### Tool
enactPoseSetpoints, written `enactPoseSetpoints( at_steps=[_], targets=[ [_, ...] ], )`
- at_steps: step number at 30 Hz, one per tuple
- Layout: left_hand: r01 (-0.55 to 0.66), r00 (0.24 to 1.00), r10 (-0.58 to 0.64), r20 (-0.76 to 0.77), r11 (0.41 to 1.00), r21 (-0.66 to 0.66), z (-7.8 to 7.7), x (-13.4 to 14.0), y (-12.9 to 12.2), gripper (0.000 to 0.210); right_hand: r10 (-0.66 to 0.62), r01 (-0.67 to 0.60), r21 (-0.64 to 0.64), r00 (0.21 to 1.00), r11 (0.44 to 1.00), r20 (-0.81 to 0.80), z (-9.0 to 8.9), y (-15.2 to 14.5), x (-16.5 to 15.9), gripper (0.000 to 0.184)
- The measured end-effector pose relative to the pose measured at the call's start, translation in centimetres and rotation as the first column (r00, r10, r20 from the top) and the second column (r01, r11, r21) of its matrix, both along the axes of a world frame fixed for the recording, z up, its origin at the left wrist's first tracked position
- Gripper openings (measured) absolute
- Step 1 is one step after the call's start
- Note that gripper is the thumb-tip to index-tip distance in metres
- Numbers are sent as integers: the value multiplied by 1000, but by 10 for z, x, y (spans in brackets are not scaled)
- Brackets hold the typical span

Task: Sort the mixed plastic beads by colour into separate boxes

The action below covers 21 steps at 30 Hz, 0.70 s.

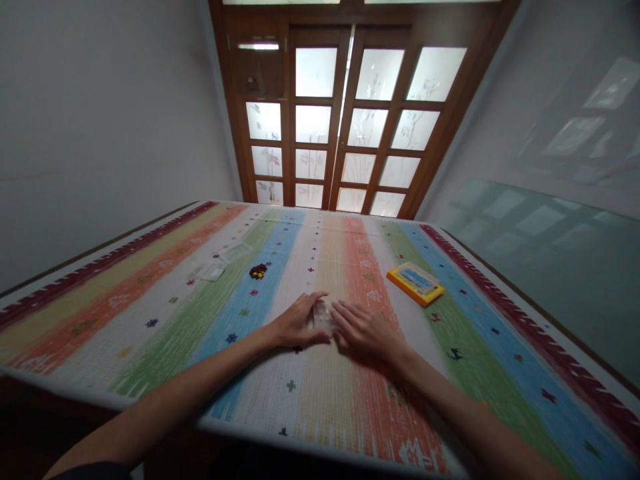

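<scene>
A small clear, whitish plastic case is between my hands, low over the middle of the table. My left hand grips its left side, thumb toward me and fingers on the far edge. My right hand holds the right side, its fingers close together over the edge and covering part of it. What is inside the case is too small to make out. To the left lies a small dark brown and yellow piece. An orange-yellow box with a blue panel lies to the right.
Clear plastic trays or lids lie at the left of the table. A striped, patterned cloth covers the tabletop. Beyond the far edge stand wooden doors with frosted panes. A pale glass panel is along the right side.
</scene>
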<state>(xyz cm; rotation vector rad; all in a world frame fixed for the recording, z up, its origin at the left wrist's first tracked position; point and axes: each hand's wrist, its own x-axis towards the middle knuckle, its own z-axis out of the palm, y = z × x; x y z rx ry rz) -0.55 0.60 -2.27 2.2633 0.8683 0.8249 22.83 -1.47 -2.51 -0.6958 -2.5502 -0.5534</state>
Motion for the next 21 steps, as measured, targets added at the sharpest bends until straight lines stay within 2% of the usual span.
enactPoseSetpoints(
  at_steps=[2,5,10,12,14,17,19,21],
  targets=[
    [-12,999,13,29,1000,-16,1,2,-1,79,-2,-1,57,998,998,58,-3,2,-2,41],
    [-12,997,17,73,997,-73,4,5,-1,71,-16,8,63,990,998,138,-4,6,-3,42],
    [-12,994,28,105,988,-155,9,8,-1,68,-18,-14,134,971,991,238,1,10,-5,39],
    [-10,994,27,101,986,-168,10,8,-1,70,-44,11,124,964,992,262,5,10,-6,37],
    [-6,995,25,98,983,-185,10,8,-1,73,-64,53,49,961,997,268,11,10,-7,34],
    [14,992,16,124,971,-237,10,8,-2,85,-87,117,-134,974,984,207,22,12,-4,26],
    [53,986,-5,169,959,-279,10,6,-4,97,-136,148,-263,989,953,65,30,14,-1,21],
    [87,974,-16,225,948,-306,10,4,-5,103,-206,127,-412,966,902,-154,36,15,4,25]
  ],
)
